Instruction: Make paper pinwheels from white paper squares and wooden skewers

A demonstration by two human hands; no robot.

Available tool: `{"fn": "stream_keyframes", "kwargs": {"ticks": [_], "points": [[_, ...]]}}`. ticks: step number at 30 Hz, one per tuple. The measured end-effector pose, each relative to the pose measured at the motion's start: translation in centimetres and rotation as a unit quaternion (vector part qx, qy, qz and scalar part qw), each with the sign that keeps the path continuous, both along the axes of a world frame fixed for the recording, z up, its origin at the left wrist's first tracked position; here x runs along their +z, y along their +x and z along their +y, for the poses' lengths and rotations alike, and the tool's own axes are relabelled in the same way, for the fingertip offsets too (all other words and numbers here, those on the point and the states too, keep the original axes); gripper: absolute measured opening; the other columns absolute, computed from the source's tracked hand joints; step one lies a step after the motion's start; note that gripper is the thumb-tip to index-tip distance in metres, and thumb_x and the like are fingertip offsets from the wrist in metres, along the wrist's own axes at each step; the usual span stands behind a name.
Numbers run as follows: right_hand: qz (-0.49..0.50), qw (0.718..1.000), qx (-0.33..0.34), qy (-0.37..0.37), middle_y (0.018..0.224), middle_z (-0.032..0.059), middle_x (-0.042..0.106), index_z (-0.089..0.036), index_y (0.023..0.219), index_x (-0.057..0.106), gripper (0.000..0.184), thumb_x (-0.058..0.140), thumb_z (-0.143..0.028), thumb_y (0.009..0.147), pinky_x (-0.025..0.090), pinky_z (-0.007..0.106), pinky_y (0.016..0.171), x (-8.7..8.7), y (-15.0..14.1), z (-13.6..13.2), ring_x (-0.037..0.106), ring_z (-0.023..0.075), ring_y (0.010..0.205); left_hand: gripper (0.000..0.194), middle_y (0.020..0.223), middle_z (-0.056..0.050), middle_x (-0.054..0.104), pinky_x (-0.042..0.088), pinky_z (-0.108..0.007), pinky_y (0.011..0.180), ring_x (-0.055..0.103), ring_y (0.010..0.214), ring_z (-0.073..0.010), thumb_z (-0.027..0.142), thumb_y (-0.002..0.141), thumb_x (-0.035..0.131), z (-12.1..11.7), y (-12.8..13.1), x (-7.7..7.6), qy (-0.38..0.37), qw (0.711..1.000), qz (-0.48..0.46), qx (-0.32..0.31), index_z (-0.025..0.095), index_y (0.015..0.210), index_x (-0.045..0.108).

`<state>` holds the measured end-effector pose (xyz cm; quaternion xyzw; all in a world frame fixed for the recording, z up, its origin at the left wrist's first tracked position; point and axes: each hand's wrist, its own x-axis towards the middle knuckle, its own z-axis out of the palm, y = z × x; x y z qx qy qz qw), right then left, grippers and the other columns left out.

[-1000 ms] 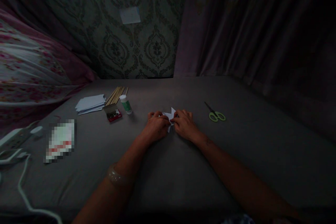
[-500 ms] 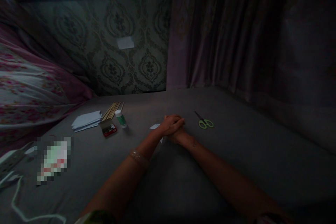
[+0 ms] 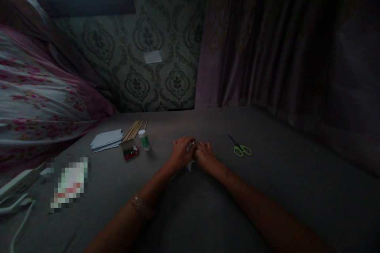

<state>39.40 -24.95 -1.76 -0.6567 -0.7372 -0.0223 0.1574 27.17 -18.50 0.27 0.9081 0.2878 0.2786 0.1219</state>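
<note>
At the middle of the grey surface, my left hand (image 3: pixel 181 152) and my right hand (image 3: pixel 206 156) meet with curled fingers over a small piece of white paper (image 3: pixel 190 165). Both hands are closed on it. Only a pointed corner below the hands and a sliver between the fingers show; the rest is covered. A pair of scissors (image 3: pixel 241 150) with green handles lies to the right of my right hand. Left of my left hand stands a white and green glue bottle (image 3: pixel 144 140).
An opened red box (image 3: pixel 130 152) of small dark items sits left of the bottle. Behind are several wooden sticks (image 3: pixel 135 129) and a stack of white paper sheets (image 3: pixel 106 140). A power strip (image 3: pixel 20 182) with a white cable lies at the left edge, near a blurred-out item (image 3: pixel 69 184).
My hands were stacked, left over right, on the paper; now they are side by side with fingers curled around it. The view has tilted up, showing the window.
</note>
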Motion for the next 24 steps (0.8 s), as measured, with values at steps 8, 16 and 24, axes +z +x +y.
{"fn": "stream_keyframes", "kwargs": {"ticks": [8, 16, 24], "points": [[0.007, 1.000, -0.026, -0.013, 0.108, 0.0084, 0.060, -0.020, 0.090, 0.072, 0.027, 0.046, -0.012, 0.090, 0.028, 0.037, 0.085, 0.6, -0.1, -0.7, 0.044, 0.0214, 0.104, 0.018, 0.101, -0.006, 0.070, 0.031, -0.043, 0.094, 0.056, 0.104, -0.0220, 0.025, 0.085, 0.053, -0.7, -2.7, -1.2, 0.024, 0.994, 0.100, -0.028, 0.023, 0.092, 0.070], [0.074, 0.994, -0.072, -0.019, 0.110, 0.0075, 0.060, -0.022, 0.091, 0.073, 0.034, 0.046, -0.003, 0.083, 0.028, 0.037, 0.087, 0.4, 0.1, -1.0, 0.044, 0.0218, 0.106, 0.023, 0.105, -0.005, 0.070, 0.029, -0.043, 0.092, 0.054, 0.106, -0.0228, 0.024, 0.086, 0.049, -0.9, -3.4, -0.8, 0.048, 0.990, 0.116, -0.060, 0.023, 0.094, 0.071], [0.113, 0.989, -0.091, -0.003, 0.108, 0.0072, 0.060, -0.024, 0.093, 0.073, 0.039, 0.045, -0.001, 0.081, 0.030, 0.037, 0.088, -0.2, 0.3, -1.0, 0.045, 0.0210, 0.105, 0.026, 0.105, -0.004, 0.069, 0.027, -0.045, 0.092, 0.050, 0.107, -0.0246, 0.028, 0.088, 0.047, -1.1, -3.4, -1.0, 0.061, 0.984, 0.143, -0.084, 0.026, 0.096, 0.072]]}}
